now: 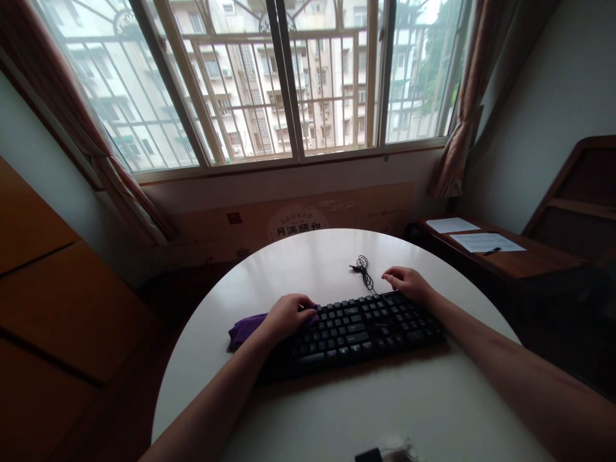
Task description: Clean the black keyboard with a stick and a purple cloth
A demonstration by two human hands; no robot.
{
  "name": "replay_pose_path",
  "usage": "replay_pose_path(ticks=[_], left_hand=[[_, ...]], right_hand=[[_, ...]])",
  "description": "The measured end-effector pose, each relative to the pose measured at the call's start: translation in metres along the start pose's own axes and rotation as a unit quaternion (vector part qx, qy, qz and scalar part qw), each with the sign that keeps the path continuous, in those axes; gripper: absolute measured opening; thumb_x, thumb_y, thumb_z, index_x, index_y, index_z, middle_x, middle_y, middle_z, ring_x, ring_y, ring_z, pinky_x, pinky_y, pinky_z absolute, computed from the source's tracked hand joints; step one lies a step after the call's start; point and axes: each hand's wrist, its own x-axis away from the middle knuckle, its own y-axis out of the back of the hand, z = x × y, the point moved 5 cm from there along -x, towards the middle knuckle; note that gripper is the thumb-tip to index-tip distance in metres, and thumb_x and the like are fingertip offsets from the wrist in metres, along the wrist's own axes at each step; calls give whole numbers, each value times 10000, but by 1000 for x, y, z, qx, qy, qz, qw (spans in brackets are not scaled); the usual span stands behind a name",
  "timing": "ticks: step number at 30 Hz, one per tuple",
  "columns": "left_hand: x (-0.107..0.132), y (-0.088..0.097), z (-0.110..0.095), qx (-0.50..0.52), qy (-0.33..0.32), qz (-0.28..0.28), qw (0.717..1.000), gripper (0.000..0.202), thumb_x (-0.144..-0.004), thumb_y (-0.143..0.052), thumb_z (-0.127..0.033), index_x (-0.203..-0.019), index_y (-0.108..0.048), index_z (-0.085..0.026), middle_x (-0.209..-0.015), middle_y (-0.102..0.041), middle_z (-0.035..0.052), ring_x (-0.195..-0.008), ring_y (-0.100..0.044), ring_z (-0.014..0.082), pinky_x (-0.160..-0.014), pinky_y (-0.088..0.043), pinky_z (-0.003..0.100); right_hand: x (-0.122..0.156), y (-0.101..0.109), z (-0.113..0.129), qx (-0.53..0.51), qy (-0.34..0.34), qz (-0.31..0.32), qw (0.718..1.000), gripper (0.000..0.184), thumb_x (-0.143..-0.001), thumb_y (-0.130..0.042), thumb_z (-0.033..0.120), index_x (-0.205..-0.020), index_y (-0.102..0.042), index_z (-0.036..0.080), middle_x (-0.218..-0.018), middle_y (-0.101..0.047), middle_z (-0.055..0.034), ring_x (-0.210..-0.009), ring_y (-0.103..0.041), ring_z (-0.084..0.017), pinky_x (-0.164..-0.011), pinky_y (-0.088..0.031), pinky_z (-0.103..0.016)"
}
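Observation:
A black keyboard [355,326] lies on the round white table [216,398], its long side slightly angled to me. My left hand [291,314] is closed on a purple cloth [248,330], pressing it against the keyboard's left part; much of the cloth spreads out left of the hand. Over the far right corner of the keyboard rests my right hand [407,281], with loosely bent fingers, a gap at the thumb and nothing visible in them. A bundled black cable [363,271] runs from the keyboard's back edge, just left of that hand.
At the table's near edge are a small black object [368,455] and something pale, both cut off. Right of the table stands a brown wooden surface [543,260] with paper sheets [488,242] and a pen [492,251]. A barred window [289,83] is ahead; orange cabinets [62,308] are left.

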Motion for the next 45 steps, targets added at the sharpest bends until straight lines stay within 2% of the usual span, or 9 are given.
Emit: replay_pose_path(ticks=[9,16,21,24,28,32,35,39,45], left_hand=[[-1,-2,5,-1,-3,-24,1000,326,-818,-536,-469,-877,-753,-233,-923,-747,22,-880,-654,203,-778,-460,263],[-16,5,-2,-5,74,58,996,403,-773,-539,-501,-846,-772,-181,-792,-749,44,-758,-646,216,-699,-444,283],[-21,6,-13,57,61,26,996,455,-798,-501,-531,-893,-765,-173,-831,-750,45,-786,-652,216,-719,-448,282],[-17,2,-13,35,48,15,998,478,-834,-447,-535,-854,-758,-171,-805,-743,46,-782,-652,223,-710,-443,288],[-8,4,-14,-10,13,2,1000,455,-883,-382,-486,-897,-740,-205,-917,-739,47,-851,-641,227,-754,-442,292],[-1,4,-18,-39,-18,27,999,323,-833,-505,-427,-953,-732,-229,-977,-725,43,-893,-634,229,-777,-456,287],[0,3,-20,-48,-31,22,998,289,-793,-567,-382,-970,-734,-226,-1019,-712,53,-943,-625,240,-818,-467,296],[-4,-2,-18,-36,-21,13,999,270,-772,-577,-311,-967,-738,-216,-1022,-707,55,-950,-627,236,-839,-477,301],[-8,-9,-24,-58,-36,-36,997,253,-726,-559,-156,-871,-753,-229,-947,-716,37,-919,-637,213,-857,-474,297]], right_hand=[[-1,0,0,2,-3,-2,1000,358,-829,-505,462,-903,-689,164,-655,-635,-19,-590,-555,-126,-599,-407,-235],[-2,1,0,8,2,11,1000,341,-829,-508,451,-903,-690,173,-655,-638,-15,-597,-559,-127,-609,-409,-236],[-1,1,1,2,1,22,1000,352,-829,-503,459,-896,-687,166,-654,-632,-16,-585,-546,-123,-590,-406,-233],[-1,2,2,4,-2,27,1000,357,-828,-505,460,-903,-690,164,-659,-632,-18,-598,-555,-127,-599,-412,-235],[-1,2,1,7,-7,36,999,364,-830,-507,471,-917,-689,167,-684,-642,-22,-623,-572,-134,-615,-424,-240],[-1,3,-2,6,-5,43,999,376,-831,-510,483,-927,-687,165,-693,-645,-26,-636,-580,-139,-620,-430,-242],[-1,4,-3,4,-3,38,999,382,-825,-517,484,-928,-687,158,-694,-646,-32,-632,-576,-139,-614,-429,-240],[0,3,-2,1,-3,33,999,383,-820,-518,481,-926,-685,152,-683,-641,-31,-623,-571,-137,-606,-427,-237],[1,4,2,16,-9,17,1000,368,-822,-514,466,-914,-692,158,-678,-645,-25,-625,-579,-136,-628,-429,-240]])
